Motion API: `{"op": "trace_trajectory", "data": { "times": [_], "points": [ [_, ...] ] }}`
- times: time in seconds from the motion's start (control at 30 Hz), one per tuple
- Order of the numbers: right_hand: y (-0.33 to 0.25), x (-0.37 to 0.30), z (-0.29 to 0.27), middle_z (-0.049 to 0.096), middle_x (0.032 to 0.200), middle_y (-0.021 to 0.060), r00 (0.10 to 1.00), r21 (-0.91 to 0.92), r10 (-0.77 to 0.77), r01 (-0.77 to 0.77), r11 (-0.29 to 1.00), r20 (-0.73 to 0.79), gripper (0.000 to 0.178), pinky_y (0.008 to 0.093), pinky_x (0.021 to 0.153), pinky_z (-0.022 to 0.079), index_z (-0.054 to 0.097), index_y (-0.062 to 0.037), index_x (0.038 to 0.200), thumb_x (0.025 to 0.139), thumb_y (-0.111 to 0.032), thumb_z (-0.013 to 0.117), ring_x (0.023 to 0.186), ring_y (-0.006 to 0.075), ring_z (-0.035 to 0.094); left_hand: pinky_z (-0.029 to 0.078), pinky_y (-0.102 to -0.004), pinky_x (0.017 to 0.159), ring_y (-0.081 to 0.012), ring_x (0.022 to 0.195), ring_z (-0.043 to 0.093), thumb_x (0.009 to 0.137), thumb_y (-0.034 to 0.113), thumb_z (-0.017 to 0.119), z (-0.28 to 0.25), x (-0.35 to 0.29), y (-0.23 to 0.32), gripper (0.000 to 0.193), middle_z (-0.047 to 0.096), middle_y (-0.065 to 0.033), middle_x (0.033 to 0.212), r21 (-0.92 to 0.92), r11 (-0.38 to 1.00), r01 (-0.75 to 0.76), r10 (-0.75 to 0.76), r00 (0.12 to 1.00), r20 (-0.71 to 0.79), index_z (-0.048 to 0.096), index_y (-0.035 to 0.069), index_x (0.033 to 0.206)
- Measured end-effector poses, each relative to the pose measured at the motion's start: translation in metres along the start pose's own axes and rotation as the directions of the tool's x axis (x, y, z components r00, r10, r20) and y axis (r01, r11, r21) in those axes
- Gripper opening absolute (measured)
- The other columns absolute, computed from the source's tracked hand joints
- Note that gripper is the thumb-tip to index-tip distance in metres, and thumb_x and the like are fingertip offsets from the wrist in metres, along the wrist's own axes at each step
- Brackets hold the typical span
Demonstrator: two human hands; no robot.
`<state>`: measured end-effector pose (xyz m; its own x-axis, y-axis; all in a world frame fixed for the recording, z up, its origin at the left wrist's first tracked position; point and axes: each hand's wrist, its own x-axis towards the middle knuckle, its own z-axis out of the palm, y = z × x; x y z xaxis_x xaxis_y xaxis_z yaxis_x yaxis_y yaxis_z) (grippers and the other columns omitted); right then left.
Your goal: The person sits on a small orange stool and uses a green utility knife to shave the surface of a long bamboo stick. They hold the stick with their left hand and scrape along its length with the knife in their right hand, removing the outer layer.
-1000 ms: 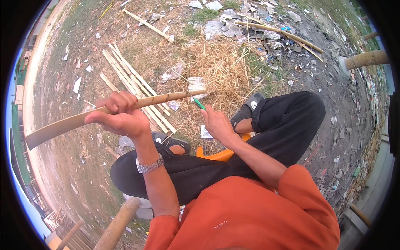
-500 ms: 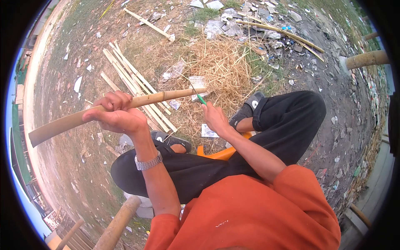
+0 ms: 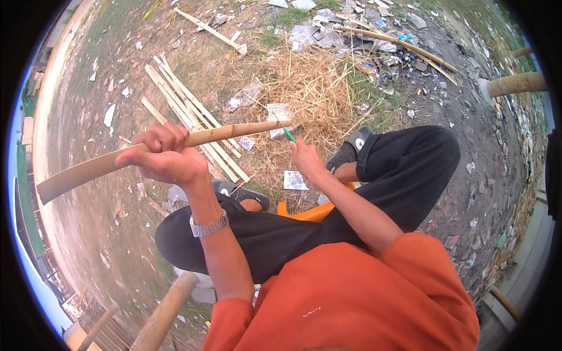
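Observation:
My left hand [image 3: 170,157] is wrapped around a long split piece of bamboo [image 3: 246,128], palm up, with a metal watch on that wrist. The bamboo lies across in front of me; its wide flat end points left and its narrower end right. Closed on the green handle of a thin-bladed knife [image 3: 289,135], my right hand [image 3: 308,160] is just below the narrow end. The blade crosses or touches the bamboo near that tip; exact contact is too small to tell.
Several pale bamboo strips [image 3: 175,96] lie on the ground beyond my left hand. A heap of straw-like shavings [image 3: 313,88] is past the bamboo's tip. Farther right are bamboo poles [image 3: 398,42] among litter. An orange plastic thing [image 3: 313,214] shows between my legs.
My right hand and the knife have shifted slightly right, toward the bamboo's narrow tip. The bamboo's narrow end has risen a little in view; my left hand keeps its hold.

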<state>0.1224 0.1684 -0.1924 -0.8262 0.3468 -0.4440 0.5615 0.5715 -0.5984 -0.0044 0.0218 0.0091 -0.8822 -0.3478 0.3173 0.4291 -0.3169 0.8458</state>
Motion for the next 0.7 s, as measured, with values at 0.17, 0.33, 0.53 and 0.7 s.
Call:
{"op": "trace_trajectory", "data": {
  "times": [0.17,0.33,0.53,0.7],
  "points": [
    [-0.006,0.0,-0.006,0.061,0.08,0.0291,1.0,-0.061,-0.022,0.022,0.998,0.01,0.035,0.0537,0.07,0.049,0.053,0.0005,0.101,0.099,-0.031,0.039,0.08,0.0461,0.062,0.016,-0.0241,0.04,-0.0075,0.042,0.019,0.087,0.071,0.032,-0.001,0.003,0.002,0.061,0.021,0.0052,0.049,0.039,0.999,-0.001,0.002,1.0,-0.029,0.023,0.016,0.062],
    [0.055,0.019,0.022,0.061,0.078,0.0286,0.998,-0.077,0.018,-0.022,0.997,-0.059,0.037,0.0536,0.068,0.049,0.053,0.0006,0.1,0.099,-0.032,0.038,0.077,0.0459,0.062,0.016,-0.0244,0.04,-0.0074,0.042,0.018,0.088,0.07,0.032,0.004,0.0,0.003,0.06,0.02,0.0053,0.048,0.006,1.0,-0.01,0.01,1.0,0.03,0.022,0.016,0.062],
    [0.013,0.007,0.005,0.062,0.078,0.0279,1.0,-0.029,0.009,-0.01,1.0,-0.014,0.039,0.0532,0.07,0.05,0.055,0.0017,0.102,0.099,-0.033,0.038,0.078,0.0455,0.062,0.014,-0.0235,0.04,-0.0067,0.042,0.018,0.087,0.072,0.032,-0.002,0.004,0.0,0.06,0.019,0.006,0.048,0.028,1.0,-0.002,0.003,1.0,-0.025,0.021,0.017,0.063],
    [0.068,0.027,0.034,0.063,0.079,0.0283,0.997,-0.078,0.04,-0.045,0.996,-0.065,0.039,0.054,0.069,0.049,0.056,0.0018,0.096,0.098,-0.033,0.039,0.077,0.0453,0.063,0.013,-0.0233,0.04,-0.0068,0.041,0.018,0.085,0.073,0.033,-0.003,0.008,-0.001,0.061,0.019,0.0057,0.048,0.038,0.999,0.013,-0.011,0.999,-0.033,0.021,0.017,0.063]
  ]
}}
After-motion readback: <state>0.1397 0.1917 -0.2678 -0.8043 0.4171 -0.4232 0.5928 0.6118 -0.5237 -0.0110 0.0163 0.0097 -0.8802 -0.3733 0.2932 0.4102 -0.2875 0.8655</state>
